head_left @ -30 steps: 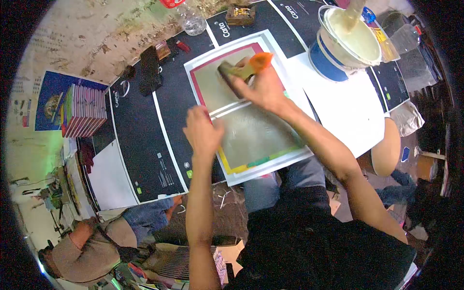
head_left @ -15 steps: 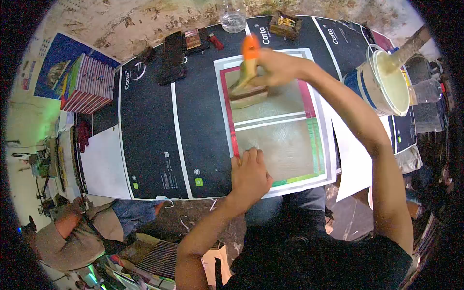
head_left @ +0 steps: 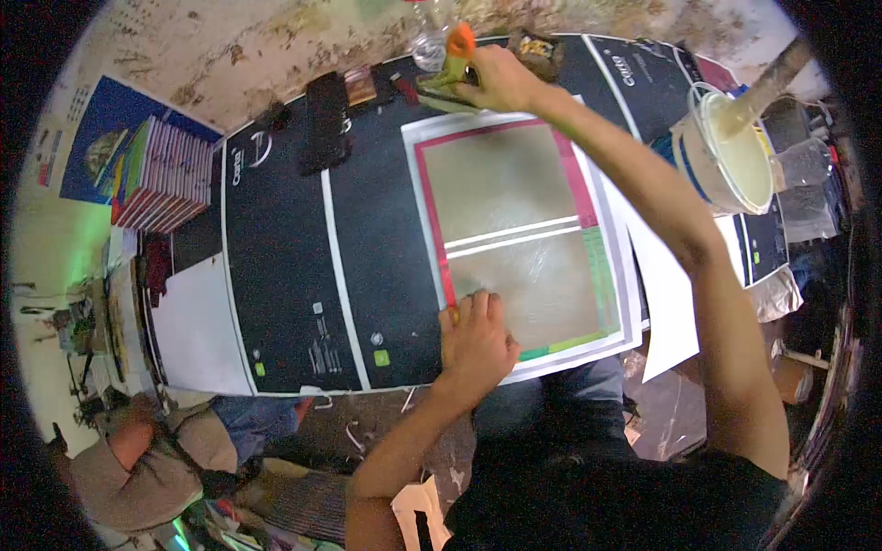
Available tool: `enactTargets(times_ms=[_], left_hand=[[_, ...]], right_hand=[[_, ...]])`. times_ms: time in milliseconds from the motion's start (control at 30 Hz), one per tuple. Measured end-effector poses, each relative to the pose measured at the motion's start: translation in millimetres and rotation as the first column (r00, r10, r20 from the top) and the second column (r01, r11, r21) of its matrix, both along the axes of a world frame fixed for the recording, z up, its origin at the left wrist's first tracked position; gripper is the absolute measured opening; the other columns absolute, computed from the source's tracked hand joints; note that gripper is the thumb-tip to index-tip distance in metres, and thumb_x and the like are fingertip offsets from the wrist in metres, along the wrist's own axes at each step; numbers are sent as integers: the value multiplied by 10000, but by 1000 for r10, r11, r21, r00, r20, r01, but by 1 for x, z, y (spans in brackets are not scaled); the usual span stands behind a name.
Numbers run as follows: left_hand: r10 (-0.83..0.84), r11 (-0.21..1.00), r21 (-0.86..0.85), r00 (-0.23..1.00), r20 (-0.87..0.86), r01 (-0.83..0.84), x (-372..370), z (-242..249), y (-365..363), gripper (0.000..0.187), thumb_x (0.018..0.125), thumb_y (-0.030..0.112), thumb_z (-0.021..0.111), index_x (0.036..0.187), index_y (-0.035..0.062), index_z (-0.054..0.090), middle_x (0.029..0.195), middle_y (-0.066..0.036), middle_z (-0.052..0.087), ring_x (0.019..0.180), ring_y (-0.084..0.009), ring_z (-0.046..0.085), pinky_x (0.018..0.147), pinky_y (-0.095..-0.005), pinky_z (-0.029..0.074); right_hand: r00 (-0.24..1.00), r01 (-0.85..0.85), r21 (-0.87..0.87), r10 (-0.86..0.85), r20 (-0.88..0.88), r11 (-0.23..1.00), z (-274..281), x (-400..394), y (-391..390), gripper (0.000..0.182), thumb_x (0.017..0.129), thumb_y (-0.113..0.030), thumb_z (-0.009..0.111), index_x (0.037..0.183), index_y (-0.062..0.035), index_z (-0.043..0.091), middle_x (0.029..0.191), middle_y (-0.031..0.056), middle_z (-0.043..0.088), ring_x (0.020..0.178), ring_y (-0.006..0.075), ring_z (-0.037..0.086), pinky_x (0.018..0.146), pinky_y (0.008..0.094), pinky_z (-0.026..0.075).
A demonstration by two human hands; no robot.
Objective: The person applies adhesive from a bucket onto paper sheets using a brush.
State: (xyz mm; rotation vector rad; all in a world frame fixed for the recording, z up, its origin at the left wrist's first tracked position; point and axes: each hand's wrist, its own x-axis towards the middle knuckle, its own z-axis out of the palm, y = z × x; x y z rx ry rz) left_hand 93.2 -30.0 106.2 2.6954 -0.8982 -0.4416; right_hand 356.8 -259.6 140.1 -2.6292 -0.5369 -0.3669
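My right hand (head_left: 506, 79) is closed round a wide flat brush with an orange-tipped handle (head_left: 459, 39). It holds the brush past the far edge of a board sheet (head_left: 503, 182). That sheet is greyish-brown, framed by red and green strips, with two white lines across its middle. My left hand (head_left: 477, 342) rests on the sheet's near left corner, fingers laid forward over the surface and the thumb out to the side. Wet-looking shine shows on the sheet's near half. White paper (head_left: 627, 303) lies under and beside it.
At the right stands a white bucket (head_left: 687, 151) of pale paste with a stick in it. A phone-like black object (head_left: 323, 115), a clear bottle (head_left: 429, 50) and a small box (head_left: 537, 53) line the back. Stacked books (head_left: 165, 174) are at left; another person (head_left: 138, 473) sits lower left.
My right hand has carried the brush from the sheet's far half up and away, beyond its far edge. My left hand stays on the near left corner. The view has shifted slightly.
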Motion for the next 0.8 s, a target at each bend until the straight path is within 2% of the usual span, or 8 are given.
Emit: enactTargets(times_ms=[167,267,400,533,567,667,733,800], left_hand=[[89,995,-52,993,74,-85,47,15,14,587,680,376,701,1114,31,509,1081,-124,495,1042,-304,473,833,-508,349],[44,999,-12,997,57,-44,58,11,14,581,679,397,706,1094,36,517,1065,-118,495,1027,-303,472,825,-506,348],[49,999,6,997,59,-49,51,9,16,580,680,403,712,1083,35,518,1053,-119,494,1015,-299,473,816,-505,344],[46,999,6,997,60,-46,48,15,14,565,695,398,712,1083,35,519,1037,-121,499,1006,-302,479,812,-508,343],[47,999,22,998,48,-48,49,17,13,562,699,396,712,1085,35,519,1042,-122,502,1010,-303,482,816,-512,345],[53,997,62,998,44,-55,49,18,11,559,706,392,713,1092,37,519,1065,-124,512,1028,-306,489,836,-525,350],[49,995,88,997,66,-55,47,15,11,561,707,391,714,1097,39,520,1089,-127,519,1049,-309,492,858,-538,351],[45,989,138,997,55,-52,46,18,8,566,704,396,716,1098,40,521,1106,-131,523,1066,-313,495,875,-547,349]], right_hand=[[931,-174,435,292,-221,884,-10,-64,-24,308,759,-271,690,959,-39,666,851,198,669,815,320,663,737,417,518],[990,-69,237,95,-100,969,-34,-54,-76,297,768,-270,690,959,-44,671,869,183,679,820,291,668,735,399,519],[878,479,125,-475,-57,869,3,-68,-91,328,770,-307,689,938,-25,669,833,220,668,780,364,660,726,420,524],[990,118,501,-66,-122,858,-15,-105,-78,333,781,-305,674,886,10,655,764,220,653,721,347,665,662,407,520],[959,254,222,-214,-186,941,-9,-121,-85,314,785,-292,673,867,10,651,764,232,645,714,344,663,647,406,516],[764,644,112,-642,-61,756,9,-153,-80,278,776,-268,683,809,2,627,756,237,635,708,341,660,624,421,502],[818,484,220,-527,231,847,-8,-177,-82,307,776,-299,663,754,-11,559,684,192,620,655,361,631,591,436,477],[934,286,440,-350,72,851,-21,-214,-69,297,774,-288,658,755,-10,559,653,169,595,609,356,604,577,426,468]])
